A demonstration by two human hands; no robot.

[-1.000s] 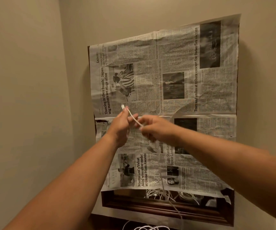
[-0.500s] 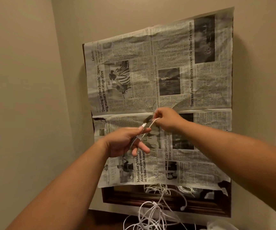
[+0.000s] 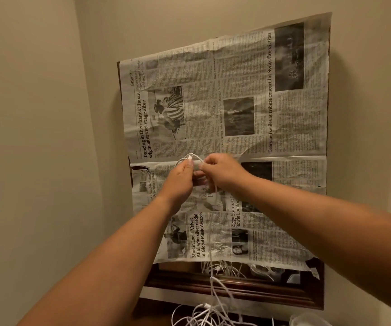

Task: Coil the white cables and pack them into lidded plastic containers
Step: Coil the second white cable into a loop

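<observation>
All the readable print is on newspaper and runs sideways, bottom to top. On the upper newspaper sheet, near its left edge, stand the section word "Leisu…" and the headline "'Dancing in their hands': Japan wig masters set stage alive". Toward its right edge is "Tears and smiles at tribute concert for Swiss fire victims". The lower newspaper sheet carries "Martin Looi's 'Velvet Alibi' wins silver medal at Global Music Awards" and, partly hidden, "Ziggy Stardust", "Bowie London"

The right hand has closed in beside the left hand (they were apart moments ago). The white cable now loops over the left fingers, seemingly once.
</observation>
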